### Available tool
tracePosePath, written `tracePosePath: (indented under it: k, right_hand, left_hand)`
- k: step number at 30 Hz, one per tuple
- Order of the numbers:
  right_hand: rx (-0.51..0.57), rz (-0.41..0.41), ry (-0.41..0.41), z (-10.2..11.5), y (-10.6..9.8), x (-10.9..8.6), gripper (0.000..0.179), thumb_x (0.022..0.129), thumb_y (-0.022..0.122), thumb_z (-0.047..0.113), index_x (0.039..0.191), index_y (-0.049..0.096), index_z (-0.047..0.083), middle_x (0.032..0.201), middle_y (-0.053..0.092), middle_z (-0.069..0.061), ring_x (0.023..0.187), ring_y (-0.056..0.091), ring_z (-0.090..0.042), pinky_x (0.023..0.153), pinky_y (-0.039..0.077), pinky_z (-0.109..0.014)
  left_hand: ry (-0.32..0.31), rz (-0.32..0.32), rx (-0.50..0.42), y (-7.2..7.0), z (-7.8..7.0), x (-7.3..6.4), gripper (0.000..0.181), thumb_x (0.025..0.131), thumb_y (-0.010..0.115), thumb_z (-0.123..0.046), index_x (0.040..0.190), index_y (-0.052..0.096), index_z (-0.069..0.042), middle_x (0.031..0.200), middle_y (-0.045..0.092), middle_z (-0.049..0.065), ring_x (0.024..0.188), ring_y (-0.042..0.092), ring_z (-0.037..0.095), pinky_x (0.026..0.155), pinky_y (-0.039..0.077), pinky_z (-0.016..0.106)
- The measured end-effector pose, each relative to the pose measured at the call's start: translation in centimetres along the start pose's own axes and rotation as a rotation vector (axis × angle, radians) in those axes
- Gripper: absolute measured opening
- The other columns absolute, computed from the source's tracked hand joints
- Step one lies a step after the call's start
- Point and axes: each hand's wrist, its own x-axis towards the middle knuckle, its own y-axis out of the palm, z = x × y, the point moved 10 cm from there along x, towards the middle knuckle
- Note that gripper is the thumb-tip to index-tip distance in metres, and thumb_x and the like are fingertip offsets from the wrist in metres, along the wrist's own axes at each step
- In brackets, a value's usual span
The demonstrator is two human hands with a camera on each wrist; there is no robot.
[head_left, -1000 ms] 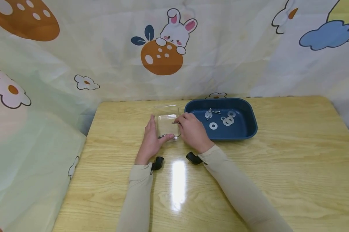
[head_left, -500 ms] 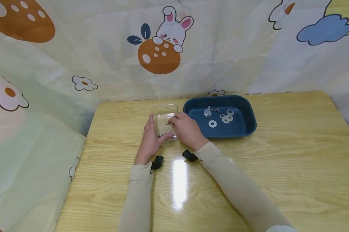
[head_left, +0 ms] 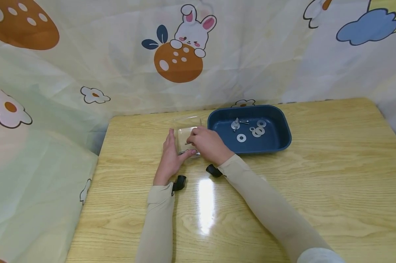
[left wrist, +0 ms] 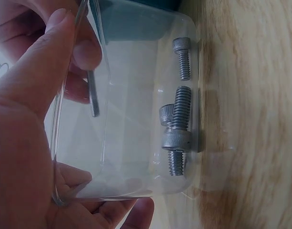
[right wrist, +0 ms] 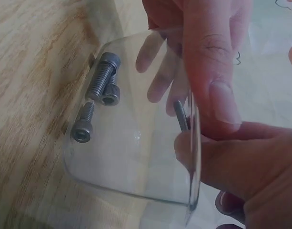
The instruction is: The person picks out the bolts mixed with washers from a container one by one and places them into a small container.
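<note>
A clear plastic box (head_left: 184, 136) stands on the table, left of the blue tray. My left hand (head_left: 172, 157) holds it at the near-left corner, fingers along the left wall and thumb at the front rim. Inside lie 3 socket-head screws, among them a short one (left wrist: 183, 58) and a thicker one (left wrist: 180, 119). My right hand (head_left: 209, 144) pinches another screw (left wrist: 92, 94) between thumb and fingers, over the box's opening. Its threaded end points into the box; its head is hidden by my fingers.
The dark blue tray (head_left: 281, 146) at the right holds several flat washers (head_left: 241, 138) and a few screws (head_left: 244, 122). A patterned cloth (head_left: 125, 80) hangs behind the wooden table (head_left: 332, 175).
My right hand has moved left, farther over the box, and the screw it pinches has come with it. The left hand stays at the box. The head view has shifted slightly.
</note>
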Motion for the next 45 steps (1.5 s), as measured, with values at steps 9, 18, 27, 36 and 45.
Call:
tracePosePath:
  k: [9, 18, 27, 36, 45]
  right_hand:
    - [0.028, 0.052, -0.046, 0.4, 1.2, 0.5, 0.018, 0.089, 0.076, 0.010, 0.105, 0.082, 0.018, 0.104, 0.070, 0.001, 0.097, 0.058, -0.018, 0.080, 0.054, -0.030]
    - [0.087, 0.041, -0.074, 0.5, 1.1, 0.2, 0.015, 0.089, 0.076, 0.010, 0.102, 0.082, 0.014, 0.101, 0.070, -0.001, 0.094, 0.058, -0.020, 0.079, 0.054, -0.031]
    - [0.150, -0.042, -0.048, -0.7, -0.4, -0.2, 0.016, 0.091, 0.074, 0.007, 0.106, 0.080, 0.011, 0.106, 0.069, -0.003, 0.106, 0.058, -0.021, 0.091, 0.052, -0.034]
    - [0.157, -0.060, 0.061, -2.7, -2.1, -1.2, 0.021, 0.095, 0.070, 0.007, 0.115, 0.076, 0.010, 0.111, 0.068, -0.007, 0.105, 0.056, -0.023, 0.088, 0.053, -0.035]
    - [0.098, -0.098, 0.083, -4.2, -3.6, -2.0, 0.021, 0.095, 0.071, 0.008, 0.115, 0.076, 0.009, 0.105, 0.068, -0.008, 0.100, 0.055, -0.024, 0.082, 0.055, -0.034]
  left_hand:
    - [-0.003, 0.003, 0.016, 0.0, 0.2, -0.3, 0.120, 0.086, 0.076, -0.052, 0.161, -0.006, -0.006, 0.168, 0.001, 0.013, 0.153, 0.004, 0.031, 0.120, 0.021, 0.048]
    - [0.000, 0.008, 0.004, 0.1, 0.2, -0.4, 0.118, 0.087, 0.075, -0.050, 0.161, -0.006, -0.007, 0.168, 0.002, 0.013, 0.153, 0.005, 0.031, 0.120, 0.022, 0.050]
    - [-0.005, 0.005, -0.013, 0.1, 0.2, -0.2, 0.120, 0.085, 0.075, -0.055, 0.162, -0.004, -0.007, 0.169, 0.003, 0.010, 0.153, 0.005, 0.030, 0.120, 0.022, 0.050]
    - [-0.030, 0.016, -0.003, 0.2, 0.3, -0.2, 0.122, 0.084, 0.076, -0.055, 0.162, -0.007, -0.011, 0.168, 0.003, 0.011, 0.153, 0.006, 0.030, 0.119, 0.022, 0.050]
    - [-0.028, 0.014, -0.011, 0.2, 0.2, -0.2, 0.121, 0.084, 0.076, -0.053, 0.162, -0.007, -0.011, 0.168, 0.005, 0.014, 0.153, 0.009, 0.032, 0.119, 0.023, 0.051]
